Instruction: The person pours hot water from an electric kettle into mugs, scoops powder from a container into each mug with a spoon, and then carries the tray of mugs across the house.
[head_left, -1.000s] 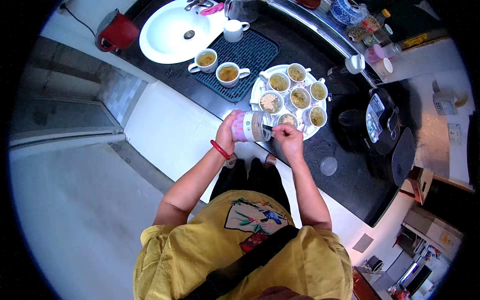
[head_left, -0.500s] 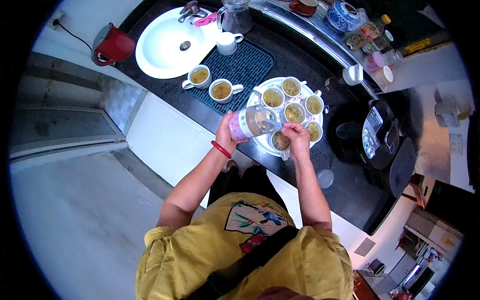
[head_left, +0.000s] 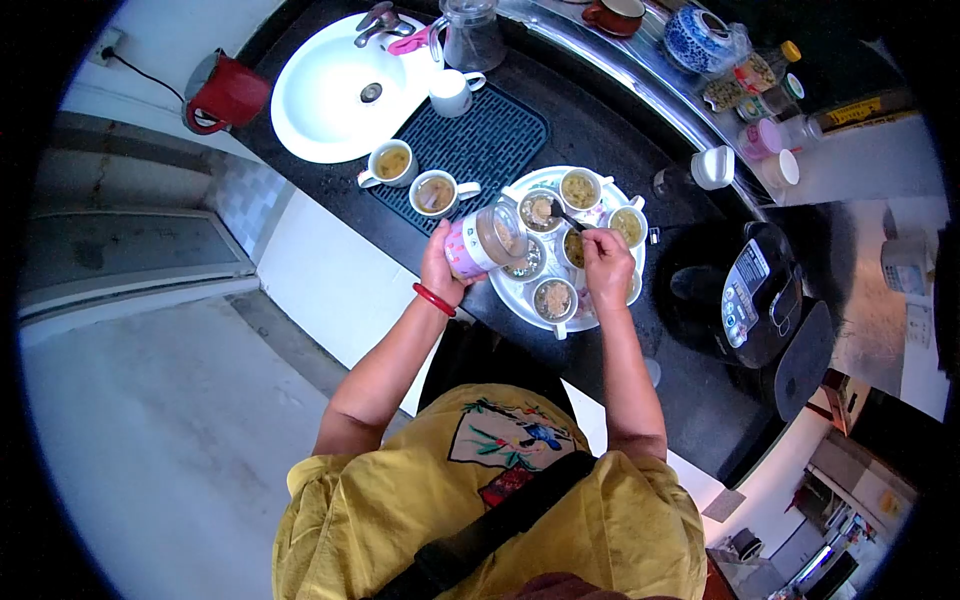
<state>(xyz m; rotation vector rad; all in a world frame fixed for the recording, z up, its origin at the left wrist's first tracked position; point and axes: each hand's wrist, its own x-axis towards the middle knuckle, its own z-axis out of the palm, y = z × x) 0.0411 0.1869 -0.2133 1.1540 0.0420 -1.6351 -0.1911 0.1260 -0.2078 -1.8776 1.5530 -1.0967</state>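
My left hand point(head_left: 443, 268) is wrapped round a clear jar point(head_left: 484, 242) with a pink patterned label, tilted with its mouth toward the cups. Between the fingers of my right hand point(head_left: 606, 258) is a dark-handled spoon point(head_left: 570, 218), its tip over a cup point(head_left: 540, 209) that holds pale crumbly stuff. On a round white tray point(head_left: 515, 293) stand several white cups of greenish liquid. Pale bits also lie in the near cup point(head_left: 554, 299) and in one beside the jar. My right hand partly hides the cups on the right.
Two filled cups point(head_left: 392, 163) and a white mug point(head_left: 453, 93) stand by a dark drying mat point(head_left: 480, 137). A white sink point(head_left: 335, 100), red kettle point(head_left: 228, 92), glass pitcher point(head_left: 470, 38), black appliance point(head_left: 765, 300) and clear lid point(head_left: 652, 373) are around. Jars point(head_left: 765, 137) line the back ledge.
The spoon has come out of the jar and moved over a cup at the tray's upper left. My left hand and the jar shifted slightly left. Pale bits now show in that cup.
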